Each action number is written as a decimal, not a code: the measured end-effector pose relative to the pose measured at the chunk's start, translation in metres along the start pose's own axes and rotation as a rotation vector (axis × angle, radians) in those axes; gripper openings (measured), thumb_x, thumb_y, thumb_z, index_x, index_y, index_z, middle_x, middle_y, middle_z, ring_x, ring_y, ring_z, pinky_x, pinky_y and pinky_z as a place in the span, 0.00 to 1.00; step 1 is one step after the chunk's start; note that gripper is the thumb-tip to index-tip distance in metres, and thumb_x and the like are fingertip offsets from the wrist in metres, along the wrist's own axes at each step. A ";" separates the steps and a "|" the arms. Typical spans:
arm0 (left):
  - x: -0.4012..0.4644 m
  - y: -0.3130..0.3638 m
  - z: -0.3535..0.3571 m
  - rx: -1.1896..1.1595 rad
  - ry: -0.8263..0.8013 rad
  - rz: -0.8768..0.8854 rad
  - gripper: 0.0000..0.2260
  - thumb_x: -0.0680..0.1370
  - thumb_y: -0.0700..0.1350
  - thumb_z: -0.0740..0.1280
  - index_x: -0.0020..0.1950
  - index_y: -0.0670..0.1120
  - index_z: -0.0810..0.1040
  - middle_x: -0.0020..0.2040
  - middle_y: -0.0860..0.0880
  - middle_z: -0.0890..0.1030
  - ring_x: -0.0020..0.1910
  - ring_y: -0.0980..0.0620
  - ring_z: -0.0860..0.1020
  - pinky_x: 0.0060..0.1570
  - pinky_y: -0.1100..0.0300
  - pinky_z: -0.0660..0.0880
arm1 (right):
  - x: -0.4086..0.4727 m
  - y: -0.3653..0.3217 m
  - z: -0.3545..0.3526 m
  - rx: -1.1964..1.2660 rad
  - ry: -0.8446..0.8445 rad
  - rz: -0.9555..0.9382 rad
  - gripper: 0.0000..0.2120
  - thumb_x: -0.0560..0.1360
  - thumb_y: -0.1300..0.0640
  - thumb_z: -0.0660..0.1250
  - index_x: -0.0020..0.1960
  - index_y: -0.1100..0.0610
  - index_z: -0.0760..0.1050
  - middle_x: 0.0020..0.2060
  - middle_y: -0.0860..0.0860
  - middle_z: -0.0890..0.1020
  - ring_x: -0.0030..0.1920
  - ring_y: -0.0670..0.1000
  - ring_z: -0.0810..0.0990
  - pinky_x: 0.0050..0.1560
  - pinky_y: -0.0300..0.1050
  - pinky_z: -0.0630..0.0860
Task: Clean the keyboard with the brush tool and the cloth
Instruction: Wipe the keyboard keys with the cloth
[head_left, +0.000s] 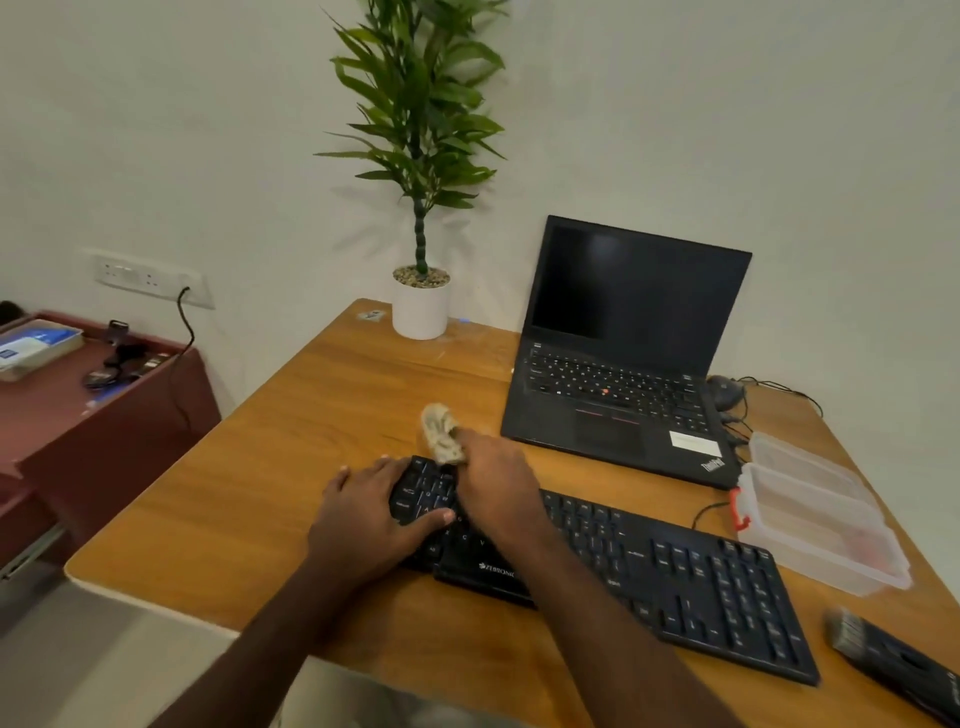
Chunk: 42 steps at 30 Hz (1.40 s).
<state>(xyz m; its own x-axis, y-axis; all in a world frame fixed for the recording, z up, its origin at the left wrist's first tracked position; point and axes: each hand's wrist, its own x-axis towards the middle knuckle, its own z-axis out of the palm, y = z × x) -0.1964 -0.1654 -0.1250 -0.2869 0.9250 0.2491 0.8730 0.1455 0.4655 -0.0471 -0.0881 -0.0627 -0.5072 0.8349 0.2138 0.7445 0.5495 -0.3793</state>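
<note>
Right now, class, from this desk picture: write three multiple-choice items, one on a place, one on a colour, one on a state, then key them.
1. Where does the brush tool lie?
A. on the laptop
B. on the desk near the keyboard's right end
C. in the pot

2. What colour is the plant pot?
A. white
B. red
C. black

3. What is the right hand doing?
A. resting open
B. typing on the laptop
C. gripping the cloth on the keyboard

Key: B, brush lies beside the keyboard; A, the pot is plainly white; C, fingers curl round the cloth.
</note>
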 end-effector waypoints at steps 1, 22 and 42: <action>0.000 0.001 -0.001 0.006 -0.003 0.015 0.46 0.66 0.81 0.52 0.73 0.50 0.70 0.70 0.49 0.75 0.70 0.51 0.71 0.75 0.44 0.57 | 0.006 -0.008 0.010 -0.083 -0.097 0.002 0.12 0.80 0.58 0.64 0.63 0.53 0.76 0.51 0.54 0.83 0.51 0.56 0.81 0.49 0.52 0.80; 0.000 0.006 -0.003 0.114 -0.038 -0.019 0.50 0.66 0.82 0.44 0.75 0.49 0.68 0.74 0.47 0.72 0.74 0.51 0.67 0.76 0.38 0.48 | -0.035 0.087 -0.063 -0.095 -0.210 0.025 0.08 0.82 0.53 0.61 0.52 0.52 0.79 0.49 0.50 0.84 0.48 0.51 0.79 0.48 0.51 0.76; 0.000 0.007 -0.005 0.135 -0.059 -0.026 0.50 0.66 0.82 0.44 0.75 0.50 0.68 0.73 0.47 0.73 0.71 0.48 0.71 0.76 0.39 0.50 | -0.078 0.129 -0.085 -0.020 -0.050 0.236 0.10 0.83 0.53 0.62 0.55 0.53 0.81 0.45 0.48 0.83 0.43 0.46 0.78 0.40 0.41 0.71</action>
<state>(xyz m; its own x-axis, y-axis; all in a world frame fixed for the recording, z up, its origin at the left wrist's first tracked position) -0.1921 -0.1666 -0.1171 -0.2900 0.9387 0.1863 0.9119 0.2119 0.3515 0.1259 -0.0795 -0.0517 -0.3391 0.9377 0.0764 0.8529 0.3407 -0.3955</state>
